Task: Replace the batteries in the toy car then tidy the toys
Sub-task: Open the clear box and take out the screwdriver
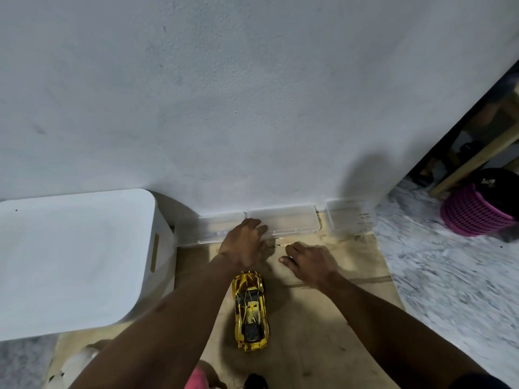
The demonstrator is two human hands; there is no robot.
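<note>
Dim, cool light; soft shadows fall on the pale plaster wall (252, 94); wide-angle edges bend, right-hand marbled floor (449, 262) smears.

A sheet of cardboard (323, 332) on the floor (449, 276) carries a gold toy car (250, 310) in the middle, a clear plastic box (280, 220) at its far edge, and a white bin (70, 262) on the left.

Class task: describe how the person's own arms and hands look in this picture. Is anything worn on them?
Both forearms are bare, with no sleeves showing. The left hand and right hand wear no gloves, and no watch or bracelet shows at either wrist.
</note>
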